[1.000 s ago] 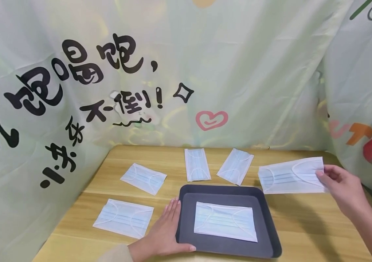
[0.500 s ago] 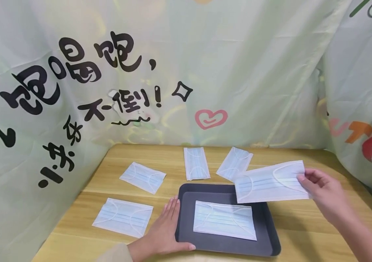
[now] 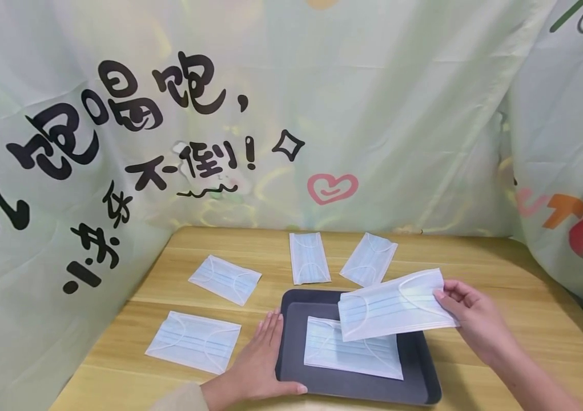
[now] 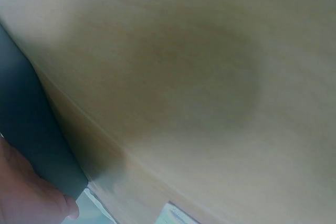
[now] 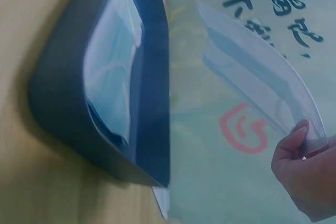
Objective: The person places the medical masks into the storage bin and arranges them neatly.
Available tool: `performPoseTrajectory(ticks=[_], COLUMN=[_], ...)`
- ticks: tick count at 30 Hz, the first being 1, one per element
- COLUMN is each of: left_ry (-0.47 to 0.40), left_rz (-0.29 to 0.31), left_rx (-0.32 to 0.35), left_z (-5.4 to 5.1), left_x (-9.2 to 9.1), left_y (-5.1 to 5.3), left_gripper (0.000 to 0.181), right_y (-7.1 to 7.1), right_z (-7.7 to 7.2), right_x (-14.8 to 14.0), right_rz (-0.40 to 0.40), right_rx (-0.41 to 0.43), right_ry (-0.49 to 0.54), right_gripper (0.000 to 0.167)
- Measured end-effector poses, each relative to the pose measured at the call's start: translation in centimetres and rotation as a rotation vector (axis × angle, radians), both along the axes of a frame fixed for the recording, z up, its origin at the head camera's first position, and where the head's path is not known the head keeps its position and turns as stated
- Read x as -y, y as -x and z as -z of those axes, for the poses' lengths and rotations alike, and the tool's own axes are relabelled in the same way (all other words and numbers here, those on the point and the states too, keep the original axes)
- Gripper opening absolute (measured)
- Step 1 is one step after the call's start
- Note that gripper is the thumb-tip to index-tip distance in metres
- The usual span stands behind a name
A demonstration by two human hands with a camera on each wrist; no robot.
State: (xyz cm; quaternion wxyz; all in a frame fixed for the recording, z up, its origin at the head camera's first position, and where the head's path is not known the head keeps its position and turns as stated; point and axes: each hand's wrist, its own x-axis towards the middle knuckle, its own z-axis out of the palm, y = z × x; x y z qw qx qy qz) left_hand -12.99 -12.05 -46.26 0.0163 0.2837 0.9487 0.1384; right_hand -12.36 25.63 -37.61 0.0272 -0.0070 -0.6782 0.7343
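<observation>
My right hand pinches the right end of a pale blue face mask, raised and slightly tilted above the far right part of a dark grey tray. In the right wrist view the same hand grips the lifted mask between thumb and fingers. Inside the tray lies another face mask, its upper right part hidden by the held one. My left hand rests along the tray's left side, fingers straight, thumb at the front edge.
Two face masks, a far one and a near one, lie left of the tray on the wooden table. Behind the tray are an upright-lying mask and a slanted mask. A printed curtain encloses the table.
My right hand has carried the held mask leftward and slightly toward me, from right of the tray to over it. The left hand has stayed at the tray's side.
</observation>
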Motion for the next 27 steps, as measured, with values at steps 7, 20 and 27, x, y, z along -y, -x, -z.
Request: performPoseTrajectory(ticks=[7,20,27], left_ry=[0.006,0.0,-0.001], left_rz=[0.002,0.002,0.0], left_rx=[-0.014,0.004,0.017], left_z=[-0.1,-0.2,-0.1], left_x=[0.2,-0.1,0.0], left_y=[0.0,0.1,0.0], left_gripper=[0.125,0.124,0.123], right_y=[-0.3,-0.9,-1.2], right_z=[0.9,4.1,5.4], right_x=[3.2,7.7,8.4], right_rz=[0.059,0.153,0.167], right_rx=[0.061,0.254,0.329], right_ry=[-0.023,-0.14,-0.344], right_gripper=[0.018,0.021,0.031])
